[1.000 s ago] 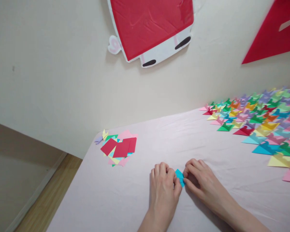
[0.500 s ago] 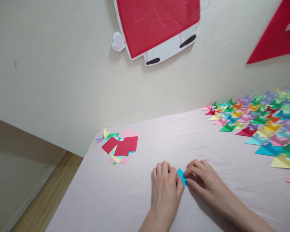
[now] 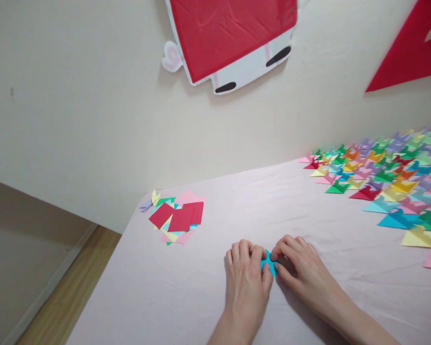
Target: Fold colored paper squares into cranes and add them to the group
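Note:
A small piece of blue origami paper (image 3: 269,263) lies low over the pale tablecloth, between my two hands. My left hand (image 3: 246,273) has its fingers curled, with thumb and forefinger gripping the paper's left side. From the right, the thumb and forefinger of my right hand (image 3: 300,263) pinch the opposite edge. The fingertips cover parts of the paper, so its folds do not show fully.
Flat coloured paper squares (image 3: 181,219) lie in a loose pile at the back left, beside small yellow and lilac folded pieces (image 3: 151,201). Many folded paper birds (image 3: 398,191) stand in rows at the right. A wall (image 3: 237,129) with a red-and-white cutout (image 3: 237,38) rises behind.
My left forefinger and thumb have spread slightly apart on the blue paper, and more of its left part shows. The right hand has shifted a little left. The view has moved slightly.

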`<state>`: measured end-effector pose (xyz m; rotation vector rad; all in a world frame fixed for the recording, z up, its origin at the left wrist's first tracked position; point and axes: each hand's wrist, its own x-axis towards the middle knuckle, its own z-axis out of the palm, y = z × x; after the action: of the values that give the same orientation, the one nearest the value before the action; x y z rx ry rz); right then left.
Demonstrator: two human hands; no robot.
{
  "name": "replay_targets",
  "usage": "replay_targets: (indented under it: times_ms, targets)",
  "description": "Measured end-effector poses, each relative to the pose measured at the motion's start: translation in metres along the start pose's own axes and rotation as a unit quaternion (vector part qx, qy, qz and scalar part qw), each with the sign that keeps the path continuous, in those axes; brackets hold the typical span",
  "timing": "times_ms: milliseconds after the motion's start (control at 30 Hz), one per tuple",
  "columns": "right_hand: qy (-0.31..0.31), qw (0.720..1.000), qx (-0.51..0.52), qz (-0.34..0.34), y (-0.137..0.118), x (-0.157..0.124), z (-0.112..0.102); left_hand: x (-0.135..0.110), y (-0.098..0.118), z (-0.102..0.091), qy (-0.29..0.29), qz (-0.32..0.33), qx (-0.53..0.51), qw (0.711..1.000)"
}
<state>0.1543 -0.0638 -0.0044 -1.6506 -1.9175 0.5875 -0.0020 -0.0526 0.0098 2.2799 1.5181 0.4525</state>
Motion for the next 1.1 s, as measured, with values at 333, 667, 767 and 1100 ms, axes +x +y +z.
replay_targets:
  times_ms: [333,667,767,1100]
  targets:
    - [-0.005,0.999,0.031,-0.011,0.006,-0.001,-0.004,-0.002,-0.003,-0.005,0.003,0.001,-0.048,0.999]
    - [0.031,0.998,-0.045,0.017,-0.008,-0.001,0.007,-0.003,-0.004,-0.002,0.008,-0.001,-0.051,0.999]
    - [0.015,0.999,-0.034,0.020,-0.007,-0.001,0.007,-0.005,-0.004,-0.001,0.014,0.004,-0.055,0.998]
    - [-0.012,1.000,0.012,0.003,0.002,-0.001,-0.001,-0.005,-0.006,-0.003,0.011,0.000,-0.054,0.998]
